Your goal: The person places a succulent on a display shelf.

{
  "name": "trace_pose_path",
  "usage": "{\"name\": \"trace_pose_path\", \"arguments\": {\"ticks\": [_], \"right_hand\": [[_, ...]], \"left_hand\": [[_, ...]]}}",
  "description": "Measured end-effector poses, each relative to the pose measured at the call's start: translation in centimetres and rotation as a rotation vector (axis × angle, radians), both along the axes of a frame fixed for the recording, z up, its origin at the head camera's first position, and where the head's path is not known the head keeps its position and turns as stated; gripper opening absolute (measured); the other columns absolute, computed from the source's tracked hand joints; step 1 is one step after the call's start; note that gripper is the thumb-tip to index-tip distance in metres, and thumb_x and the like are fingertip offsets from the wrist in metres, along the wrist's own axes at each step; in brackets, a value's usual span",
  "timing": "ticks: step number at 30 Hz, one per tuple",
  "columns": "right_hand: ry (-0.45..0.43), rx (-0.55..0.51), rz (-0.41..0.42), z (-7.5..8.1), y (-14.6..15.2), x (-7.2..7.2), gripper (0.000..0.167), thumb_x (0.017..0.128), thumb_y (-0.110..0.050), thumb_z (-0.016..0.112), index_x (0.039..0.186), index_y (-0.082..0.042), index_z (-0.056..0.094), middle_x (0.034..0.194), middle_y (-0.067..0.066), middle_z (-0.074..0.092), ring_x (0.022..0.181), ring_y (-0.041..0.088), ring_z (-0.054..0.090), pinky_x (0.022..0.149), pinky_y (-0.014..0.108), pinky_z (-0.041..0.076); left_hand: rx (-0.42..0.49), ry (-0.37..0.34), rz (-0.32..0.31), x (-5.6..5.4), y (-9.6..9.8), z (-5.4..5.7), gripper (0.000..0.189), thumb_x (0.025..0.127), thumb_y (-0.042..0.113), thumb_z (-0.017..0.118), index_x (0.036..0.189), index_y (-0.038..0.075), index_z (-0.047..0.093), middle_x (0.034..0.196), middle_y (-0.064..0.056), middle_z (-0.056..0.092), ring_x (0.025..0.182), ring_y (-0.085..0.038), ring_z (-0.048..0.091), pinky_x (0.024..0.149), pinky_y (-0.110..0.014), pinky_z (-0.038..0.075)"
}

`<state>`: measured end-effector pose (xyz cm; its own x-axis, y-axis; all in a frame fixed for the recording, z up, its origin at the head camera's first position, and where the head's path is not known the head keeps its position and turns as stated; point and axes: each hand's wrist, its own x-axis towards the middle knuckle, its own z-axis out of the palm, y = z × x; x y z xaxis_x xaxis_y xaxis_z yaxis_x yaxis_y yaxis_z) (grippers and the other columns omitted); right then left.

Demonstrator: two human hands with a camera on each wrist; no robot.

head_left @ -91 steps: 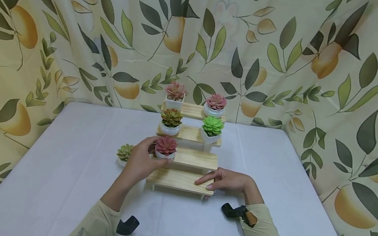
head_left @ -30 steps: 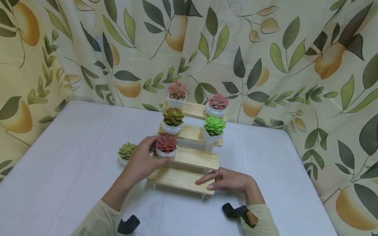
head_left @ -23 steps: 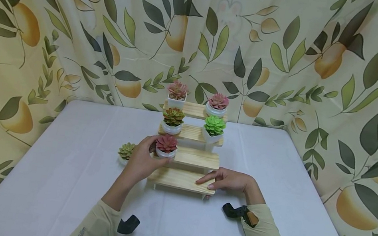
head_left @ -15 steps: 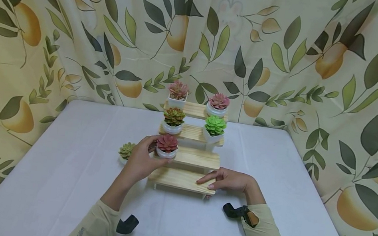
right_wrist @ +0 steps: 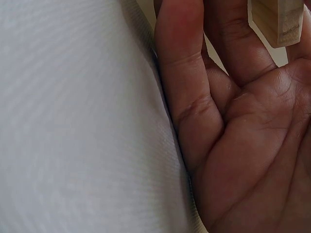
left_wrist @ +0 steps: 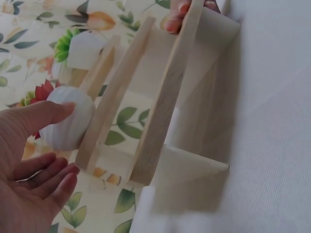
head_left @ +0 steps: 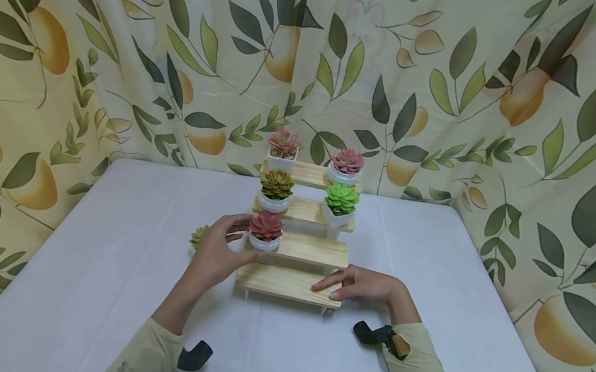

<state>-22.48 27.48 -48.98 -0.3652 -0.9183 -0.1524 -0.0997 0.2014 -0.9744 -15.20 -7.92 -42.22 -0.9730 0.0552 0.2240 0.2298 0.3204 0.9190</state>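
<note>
A four-step wooden plant stand (head_left: 290, 283) stands on the white table. At the left end of its second step from the bottom sits a red succulent (head_left: 266, 227) in a round white pot (left_wrist: 77, 126). My left hand (head_left: 216, 254) is beside it with fingers spread; in the left wrist view the thumb lies against or very near the pot, while the other fingers are apart from it. My right hand (head_left: 372, 287) holds the right end of the lowest step, finger and thumb on top, other fingers (right_wrist: 182, 63) below the board.
Higher steps bear a brownish-green succulent (head_left: 276, 186), a bright green one (head_left: 341, 200) and two pink ones, left (head_left: 283, 144) and right (head_left: 347, 162). A pale green succulent (head_left: 198, 236) is on the table, partly behind my left hand. A patterned curtain (head_left: 332, 108) hangs behind.
My left hand has loosened and shifted slightly left, its fingers coming off the red succulent's pot, which stays on the step. My right hand keeps its place on the stand.
</note>
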Motion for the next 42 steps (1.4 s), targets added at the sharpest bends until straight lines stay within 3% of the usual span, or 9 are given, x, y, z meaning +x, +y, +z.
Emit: {"name": "trace_pose_path", "arguments": {"ticks": [14,24,33,42], "right_hand": [[-0.005,-0.014,-0.001,0.0,0.0,0.1,0.033,0.105,-0.009,0.06,0.136,0.0,0.066,0.141,0.01,0.062,0.122,0.015,0.053,0.102,0.028,0.044],[0.005,-0.001,-0.005,0.1,0.1,0.1,0.033,0.105,-0.01,0.061,0.136,-0.003,0.067,0.142,0.011,0.061,0.124,0.016,0.053,0.104,0.029,0.043],[0.0,-0.006,-0.001,0.0,0.0,0.1,0.033,0.105,-0.01,0.061,0.136,-0.002,0.067,0.142,0.011,0.062,0.119,0.015,0.053,0.101,0.028,0.044],[-0.011,-0.001,-0.008,0.1,0.0,0.1,0.034,0.105,-0.011,0.061,0.137,-0.001,0.066,0.142,0.011,0.061,0.121,0.015,0.053,0.103,0.029,0.043]], "left_hand": [[-0.042,-0.021,0.036,0.4,-1.2,-0.5,0.069,0.079,0.009,0.092,0.139,-0.001,0.058,0.136,-0.016,0.059,0.125,-0.031,0.059,0.105,-0.043,0.049],[-0.066,-0.01,0.113,0.3,-2.6,-1.6,0.059,0.084,0.007,0.087,0.136,0.004,0.061,0.133,-0.015,0.06,0.121,-0.03,0.061,0.102,-0.045,0.052],[-0.139,0.002,0.179,0.6,-3.9,-1.8,0.057,0.086,0.013,0.087,0.136,0.006,0.06,0.132,-0.013,0.061,0.122,-0.032,0.059,0.1,-0.049,0.052],[-0.103,-0.006,0.204,0.6,-5.1,-2.1,0.057,0.085,0.009,0.086,0.135,0.004,0.061,0.131,-0.016,0.059,0.118,-0.033,0.059,0.098,-0.047,0.054]]}}
